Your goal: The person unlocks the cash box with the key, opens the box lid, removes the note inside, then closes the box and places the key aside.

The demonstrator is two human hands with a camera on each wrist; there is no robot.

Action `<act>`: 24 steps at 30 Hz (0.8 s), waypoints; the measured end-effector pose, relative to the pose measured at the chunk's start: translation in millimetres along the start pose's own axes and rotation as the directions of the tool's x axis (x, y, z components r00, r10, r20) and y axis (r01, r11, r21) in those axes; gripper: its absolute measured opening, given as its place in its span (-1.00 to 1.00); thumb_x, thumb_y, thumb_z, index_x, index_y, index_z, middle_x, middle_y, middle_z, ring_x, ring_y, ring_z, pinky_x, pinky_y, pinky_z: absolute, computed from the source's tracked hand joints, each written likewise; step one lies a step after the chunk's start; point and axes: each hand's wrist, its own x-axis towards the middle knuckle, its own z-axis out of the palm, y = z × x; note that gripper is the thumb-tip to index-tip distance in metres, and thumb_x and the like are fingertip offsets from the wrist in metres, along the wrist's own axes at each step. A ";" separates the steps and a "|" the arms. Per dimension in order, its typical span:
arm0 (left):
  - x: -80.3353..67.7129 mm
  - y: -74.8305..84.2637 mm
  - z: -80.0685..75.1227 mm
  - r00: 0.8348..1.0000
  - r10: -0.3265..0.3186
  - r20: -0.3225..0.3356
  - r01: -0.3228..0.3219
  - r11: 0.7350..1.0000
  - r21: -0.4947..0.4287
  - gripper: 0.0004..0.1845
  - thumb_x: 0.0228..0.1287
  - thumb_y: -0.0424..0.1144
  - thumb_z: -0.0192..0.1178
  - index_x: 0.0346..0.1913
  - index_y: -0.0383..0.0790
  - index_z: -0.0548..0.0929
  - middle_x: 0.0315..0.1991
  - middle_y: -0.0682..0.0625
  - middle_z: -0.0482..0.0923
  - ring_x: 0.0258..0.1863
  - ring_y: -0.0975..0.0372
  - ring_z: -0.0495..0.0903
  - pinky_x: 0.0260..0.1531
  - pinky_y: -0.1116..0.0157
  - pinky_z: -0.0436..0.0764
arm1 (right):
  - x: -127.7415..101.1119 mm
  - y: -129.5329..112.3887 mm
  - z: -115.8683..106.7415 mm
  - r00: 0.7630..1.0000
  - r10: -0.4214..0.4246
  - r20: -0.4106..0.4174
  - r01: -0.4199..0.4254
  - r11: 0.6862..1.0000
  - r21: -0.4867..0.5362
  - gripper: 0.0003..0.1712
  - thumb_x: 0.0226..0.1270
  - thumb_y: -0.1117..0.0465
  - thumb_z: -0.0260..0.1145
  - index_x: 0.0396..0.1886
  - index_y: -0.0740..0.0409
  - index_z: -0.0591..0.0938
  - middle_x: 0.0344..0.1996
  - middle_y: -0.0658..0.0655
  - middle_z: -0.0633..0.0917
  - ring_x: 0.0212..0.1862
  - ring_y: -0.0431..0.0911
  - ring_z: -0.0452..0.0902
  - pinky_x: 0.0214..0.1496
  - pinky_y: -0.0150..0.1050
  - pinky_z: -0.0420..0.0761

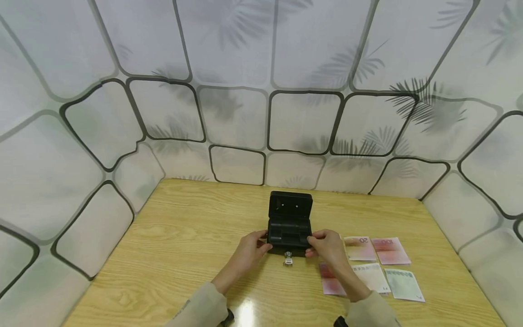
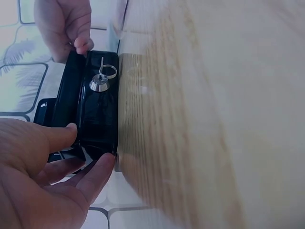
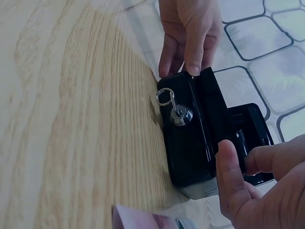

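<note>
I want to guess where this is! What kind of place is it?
Probably a small staged work corner, not a real shop: a wooden table closed in by tile-and-leaf patterned walls. On it, both hands hold an open black cash box, with banknotes laid out beside it.

- A wooden table (image 1: pixel 184 254) with pale grain fills the lower half of the head view.
- Walls covered in a white sheet (image 1: pixel 253 91) printed with dark rounded outlines and palm-leaf shadows enclose the table on three sides, filling the upper frame.
- A beige sleeve (image 1: pixel 200 309) shows at the bottom edge.
</note>
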 end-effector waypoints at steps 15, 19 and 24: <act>1.2 -0.7 -0.9 1.000 -0.009 0.020 0.009 1.000 0.002 -0.53 0.43 -0.38 0.31 0.32 -0.47 0.55 0.11 -0.28 0.65 -0.06 0.05 0.71 -0.14 0.26 0.74 | -0.3 2.8 3.0 1.000 0.024 0.014 -0.024 1.000 -0.003 -0.75 0.40 0.47 0.31 -0.03 0.60 0.55 -0.42 0.31 0.69 -0.62 -0.05 0.68 -0.51 -0.20 0.76; 2.5 -1.3 -1.6 1.000 -0.017 0.021 0.017 1.000 0.002 -0.53 0.41 -0.37 0.33 0.31 -0.47 0.56 0.10 -0.28 0.66 -0.07 0.06 0.71 -0.17 0.28 0.75 | 0.5 3.3 3.9 1.000 0.022 0.015 -0.022 1.000 -0.001 -0.74 0.40 0.46 0.32 -0.03 0.59 0.56 -0.40 0.31 0.69 -0.63 -0.06 0.67 -0.52 -0.21 0.75; 3.0 0.5 -3.3 0.999 -0.039 0.026 0.039 0.999 -0.004 -0.52 0.40 -0.37 0.35 0.31 -0.47 0.56 0.07 -0.25 0.68 -0.09 0.08 0.72 -0.20 0.28 0.75 | 0.4 3.7 4.2 1.000 0.019 0.017 -0.019 1.000 0.003 -0.76 0.39 0.47 0.33 -0.04 0.58 0.57 -0.39 0.31 0.69 -0.62 -0.06 0.67 -0.52 -0.20 0.76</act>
